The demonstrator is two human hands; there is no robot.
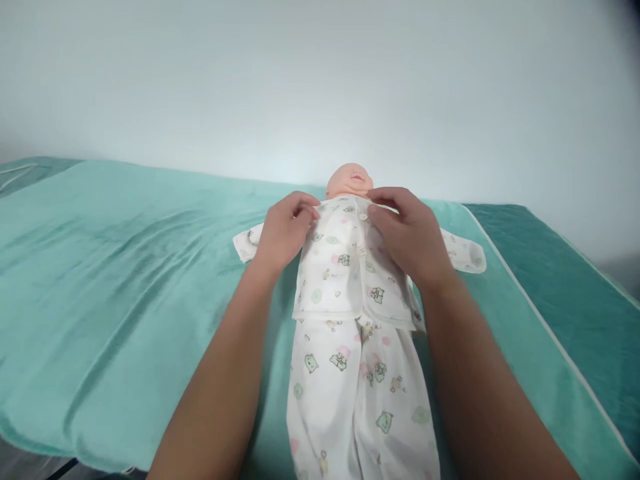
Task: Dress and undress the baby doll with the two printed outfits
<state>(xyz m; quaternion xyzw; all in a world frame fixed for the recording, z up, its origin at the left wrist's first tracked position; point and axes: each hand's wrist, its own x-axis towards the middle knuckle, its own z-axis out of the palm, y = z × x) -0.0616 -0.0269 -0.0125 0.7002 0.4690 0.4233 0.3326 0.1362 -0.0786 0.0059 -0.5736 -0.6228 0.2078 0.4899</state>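
A baby doll [350, 179] lies on its back, its head toward the wall. It wears a white buttoned shirt [333, 267] and white trousers [357, 393], both printed with small animals. My left hand [291, 227] is at the shirt's left shoulder in the picture, its fingers bent and slightly apart. My right hand [407, 230] rests by the collar and front opening, thumb and index finger apart near the top button [363, 217]. I see no cloth pinched in either hand. The doll's sleeves [465, 253] stretch outward, partly hidden behind my hands.
A light green plush cloth [150, 293] with creases covers the table under the doll. Darker green fabric [565, 267] shows beyond its pale edge on the right. A plain white wall [320, 87] rises behind. A thin white cord or strip [20, 170] lies at the far left.
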